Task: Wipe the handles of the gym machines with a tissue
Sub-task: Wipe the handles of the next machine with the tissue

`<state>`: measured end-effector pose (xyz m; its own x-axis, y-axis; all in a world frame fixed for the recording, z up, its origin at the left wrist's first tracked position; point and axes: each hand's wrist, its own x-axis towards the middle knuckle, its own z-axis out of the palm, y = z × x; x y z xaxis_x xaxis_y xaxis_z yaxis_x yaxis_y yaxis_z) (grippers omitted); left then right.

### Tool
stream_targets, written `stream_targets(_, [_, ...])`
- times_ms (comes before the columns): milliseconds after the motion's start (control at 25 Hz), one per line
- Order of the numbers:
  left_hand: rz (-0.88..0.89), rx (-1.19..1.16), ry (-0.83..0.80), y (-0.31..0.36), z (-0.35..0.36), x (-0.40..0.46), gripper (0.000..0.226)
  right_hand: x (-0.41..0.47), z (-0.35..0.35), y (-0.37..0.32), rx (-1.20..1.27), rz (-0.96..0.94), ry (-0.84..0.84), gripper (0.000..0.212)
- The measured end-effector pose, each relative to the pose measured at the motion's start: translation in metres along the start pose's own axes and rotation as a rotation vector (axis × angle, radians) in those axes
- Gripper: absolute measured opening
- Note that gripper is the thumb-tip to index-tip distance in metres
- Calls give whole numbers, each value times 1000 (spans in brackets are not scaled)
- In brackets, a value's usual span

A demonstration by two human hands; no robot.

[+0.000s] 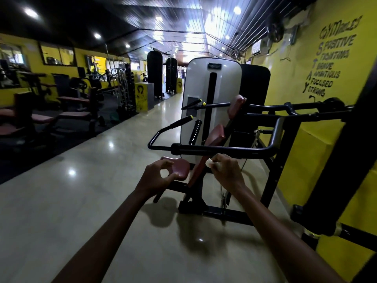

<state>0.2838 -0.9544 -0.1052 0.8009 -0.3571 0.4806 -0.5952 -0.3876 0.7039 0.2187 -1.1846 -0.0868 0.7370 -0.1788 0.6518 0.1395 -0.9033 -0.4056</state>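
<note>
Far left of the frame we see dark benches with maroon pads [71, 115] ranged along a yellow wall; further in, near the centre left, a yellow box [143, 97] stands on the pale glossy floor [81, 201], with black punching bags [155, 72] hanging behind it.

In the lower middle our left hand [157, 178] is raised in front of the maroon seat [179, 167] of the machine — its fingers curl with thumb and forefinger nearly meeting in a ring, and they grasp nothing.

Just right of it our right hand [226, 172] pinches a small white tissue [210, 161] bunched at the fingertips; the tissue sits just beneath the black handle bar [214, 149] that runs across the centre of the frame, and we cannot tell whether it touches the bar.

Behind the bar rises the grey weight-stack cover [214, 88], with yellow-tipped black grips [183, 120] jutting toward the left; maroon back pads [216, 133] lean against the black frame.

At the right edge the yellow wall [306, 150] carries black lettering [330, 58] in the upper right — a column of words, among them "POSITIVE", "FOCUSED", "STRONG".
</note>
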Motion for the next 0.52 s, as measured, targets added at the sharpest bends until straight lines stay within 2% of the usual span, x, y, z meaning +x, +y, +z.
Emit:
stream_targets(120, [2,12,17,-18,-15,23,35,27,28,-3,41,-30,-4,8])
stream_targets(280, [5,21,35,-42,-28,62,56,69,57,-3,58,-49,11,7])
stream_targets(520, [22,61,51,-91,-39,124,45,120,102,4,70,-43,18,11])
